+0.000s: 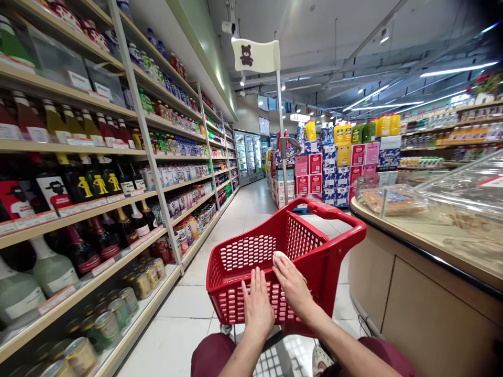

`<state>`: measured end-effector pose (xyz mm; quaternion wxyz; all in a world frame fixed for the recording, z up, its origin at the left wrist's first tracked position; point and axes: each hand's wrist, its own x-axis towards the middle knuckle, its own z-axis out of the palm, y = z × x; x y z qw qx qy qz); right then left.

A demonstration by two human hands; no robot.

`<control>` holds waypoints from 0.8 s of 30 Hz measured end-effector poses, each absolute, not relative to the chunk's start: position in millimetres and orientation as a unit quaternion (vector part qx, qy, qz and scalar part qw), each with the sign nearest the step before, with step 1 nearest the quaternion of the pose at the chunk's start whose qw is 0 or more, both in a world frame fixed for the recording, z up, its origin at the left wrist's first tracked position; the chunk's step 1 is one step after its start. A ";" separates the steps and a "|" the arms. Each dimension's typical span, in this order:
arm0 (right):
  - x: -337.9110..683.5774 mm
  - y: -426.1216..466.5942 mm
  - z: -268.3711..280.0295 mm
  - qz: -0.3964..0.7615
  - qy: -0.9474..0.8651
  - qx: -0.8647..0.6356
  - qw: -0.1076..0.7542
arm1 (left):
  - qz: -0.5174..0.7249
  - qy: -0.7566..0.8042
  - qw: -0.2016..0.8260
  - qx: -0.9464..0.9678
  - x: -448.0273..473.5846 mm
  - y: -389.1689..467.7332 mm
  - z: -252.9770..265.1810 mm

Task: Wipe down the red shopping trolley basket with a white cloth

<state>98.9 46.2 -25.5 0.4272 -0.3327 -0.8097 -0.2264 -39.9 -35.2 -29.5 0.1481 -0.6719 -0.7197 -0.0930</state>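
A red plastic shopping cart (pixel 251 251) with perforated basket walls stands right in front of me, its handle to the right. My left hand (pixel 258 303) rests on the near basket wall, fingers straight and pointing up, with nothing seen in it. Beside it, my right hand (pixel 293 285) lies over the near rim with its fingers close together. At those fingertips shows a small white wad (pixel 277 255), which looks like a tissue, pressed against the rim. The palms are hidden. No goods show inside the basket.
Drink shelves (pixel 129 157) line the left side. A rounded counter (pixel 377 272) with clear-covered food stands close on the right. Stacked cartons (pixel 310 175) and glass-door fridges (pixel 248 152) are farther back. A pole with a bear flag (pixel 257 56) rises behind the cart.
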 end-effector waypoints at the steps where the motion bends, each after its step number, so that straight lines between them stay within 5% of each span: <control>1: 100.3 46.7 -25.0 -0.225 -0.810 -0.336 0.424 | -0.091 -0.716 0.150 -0.675 -39.8 -35.4 -29.6; 16: 103.9 58.0 -24.6 -0.197 -0.768 -0.384 0.472 | -0.101 -0.732 0.158 -0.655 -45.1 -35.2 -33.0; 24: 101.9 55.5 -23.8 -0.204 -0.794 -0.378 0.430 | -0.117 -0.741 0.157 -0.642 -60.1 -38.3 -34.8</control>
